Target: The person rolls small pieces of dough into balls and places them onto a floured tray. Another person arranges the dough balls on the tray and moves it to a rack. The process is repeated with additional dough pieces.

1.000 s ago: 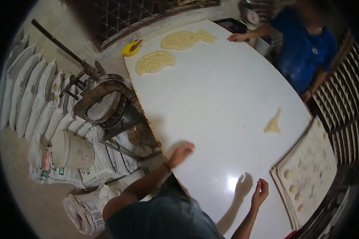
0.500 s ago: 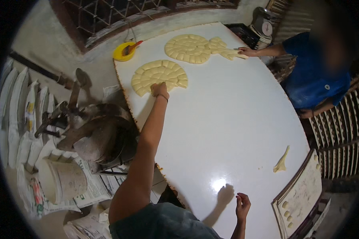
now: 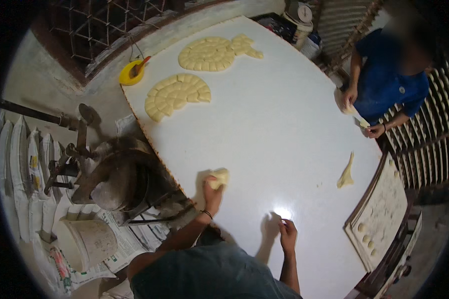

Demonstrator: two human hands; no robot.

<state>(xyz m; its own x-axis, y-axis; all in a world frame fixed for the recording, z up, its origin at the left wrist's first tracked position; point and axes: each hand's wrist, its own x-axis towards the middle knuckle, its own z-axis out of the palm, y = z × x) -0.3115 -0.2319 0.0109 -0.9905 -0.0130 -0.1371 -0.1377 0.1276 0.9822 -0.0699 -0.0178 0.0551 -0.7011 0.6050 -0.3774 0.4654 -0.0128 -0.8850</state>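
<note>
My left hand (image 3: 213, 193) is closed around a lump of pale dough (image 3: 220, 176) on the near left of the white table (image 3: 274, 129). Over the table's near edge, my right hand (image 3: 288, 235) hovers with nothing in it, its fingers loosely bent and a little apart. Farther up on the left lies a round of dough cut into pieces (image 3: 177, 93), with a gap along its near side. A second cut round (image 3: 206, 54) sits beyond it, with a smaller cut section (image 3: 244, 46) at its right.
Across the table a person in blue (image 3: 391, 84) holds a dough strip (image 3: 356, 117) in both hands. A dough scrap (image 3: 346, 174) and trays with small dough balls (image 3: 384, 214) are at right. A yellow bowl (image 3: 127, 78) stands far left; machinery (image 3: 117, 174) flanks the table.
My left hand has come back from the nearer cut round with a lump of dough, leaving a larger gap. The other person has drawn a dough strip away from the far section.
</note>
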